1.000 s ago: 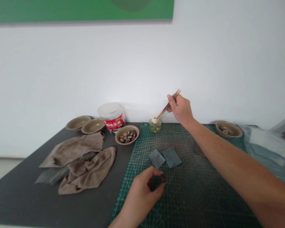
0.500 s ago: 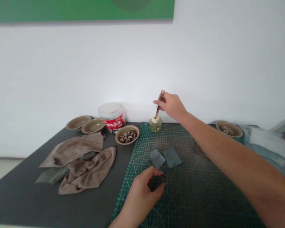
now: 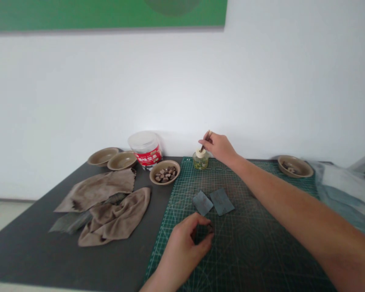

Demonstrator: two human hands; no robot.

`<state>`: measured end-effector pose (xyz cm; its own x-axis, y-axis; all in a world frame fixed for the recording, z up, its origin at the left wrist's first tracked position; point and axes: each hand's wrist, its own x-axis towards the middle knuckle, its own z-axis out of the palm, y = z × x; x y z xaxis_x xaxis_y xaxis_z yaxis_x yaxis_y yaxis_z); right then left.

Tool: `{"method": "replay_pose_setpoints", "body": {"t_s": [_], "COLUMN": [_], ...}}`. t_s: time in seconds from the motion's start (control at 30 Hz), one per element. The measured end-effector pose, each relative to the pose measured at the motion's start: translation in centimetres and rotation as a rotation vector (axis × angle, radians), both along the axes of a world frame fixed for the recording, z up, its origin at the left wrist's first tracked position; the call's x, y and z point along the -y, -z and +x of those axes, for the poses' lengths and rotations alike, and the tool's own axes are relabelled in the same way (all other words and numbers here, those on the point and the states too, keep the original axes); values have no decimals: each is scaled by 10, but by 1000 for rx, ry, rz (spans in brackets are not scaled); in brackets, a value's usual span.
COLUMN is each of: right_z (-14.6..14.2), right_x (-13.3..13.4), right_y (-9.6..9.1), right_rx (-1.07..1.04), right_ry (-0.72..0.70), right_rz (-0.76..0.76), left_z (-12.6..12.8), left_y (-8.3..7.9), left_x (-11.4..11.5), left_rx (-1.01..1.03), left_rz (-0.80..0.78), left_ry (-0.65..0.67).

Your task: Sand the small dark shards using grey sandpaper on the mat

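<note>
My right hand (image 3: 219, 147) reaches to the back of the green cutting mat (image 3: 261, 251) and pinches a bundle of thin brown sticks (image 3: 206, 140) whose lower ends go into the small glass bottle (image 3: 200, 159). My left hand (image 3: 185, 247) rests on the near part of the mat, fingers curled round a small dark piece (image 3: 210, 228) held between thumb and fingertips. Two grey-blue sandpaper squares (image 3: 213, 201) lie flat just beyond the left hand.
A bowl of small dark pieces (image 3: 164, 172), two shallow bowls (image 3: 112, 158) and a red-labelled plastic tub (image 3: 145, 148) stand at the back left. Crumpled brown cloths (image 3: 106, 209) lie on the dark table. Another bowl (image 3: 295, 166) and clear plastic bags (image 3: 343, 186) sit at the right.
My right hand swung the sticks from a slant to upright and pushed them down into the bottle, so less of them shows. My left hand stayed put.
</note>
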<state>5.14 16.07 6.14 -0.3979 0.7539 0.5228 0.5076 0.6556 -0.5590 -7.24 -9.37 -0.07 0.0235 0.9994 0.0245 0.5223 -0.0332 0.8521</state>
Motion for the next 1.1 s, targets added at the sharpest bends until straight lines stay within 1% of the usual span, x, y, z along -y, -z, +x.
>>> {"method": "replay_pose_setpoints", "body": {"t_s": [0.1,0.2,0.3,0.33,0.37,0.43,0.5,0.53,0.6,0.67,0.77,0.9,1.0,1.07,1.1], "right_z": [-4,-5,2,8,15,32,50,59,73,84,98,121,141,156,165], "right_x": [-1,-1,13,23,36,70,108,127,160,184,203,212,219,223,223], "right_y": [6,8,8,7,7,9,13,17,25,33,40,37,36,37,38], "right_rx": [47,57,-3,-35,-60,-62,-31,-42,-93,-148,-252,-401,-525,-545,-524], "right_ry": [17,26,90,125,130,25,-142,-203,-300,-346,-340,-342,-360,-347,-330], "right_rz": [3,-42,-61,-58,-59,-150,-356,-491,-727,-850,-871,-910,-961,-949,-927], "left_z": [0,0,-1,-1,-1,0,2,5,12,24,45,77,99,112,118], "left_y": [2,5,8,9,10,9,7,5,0,-6,-17,-29,-30,-27,-25], "left_x": [0,0,-1,-1,-2,-3,-4,-3,-1,1,5,9,9,7,5], "left_rx": [-5,6,38,61,93,176,254,276,270,222,145,82,79,122,165], "left_rz": [-1,3,25,23,19,17,31,38,48,49,52,81,95,100,100], "left_ry": [3,-13,-79,-104,-131,-203,-255,-259,-224,-171,-92,-21,30,61,72]}}
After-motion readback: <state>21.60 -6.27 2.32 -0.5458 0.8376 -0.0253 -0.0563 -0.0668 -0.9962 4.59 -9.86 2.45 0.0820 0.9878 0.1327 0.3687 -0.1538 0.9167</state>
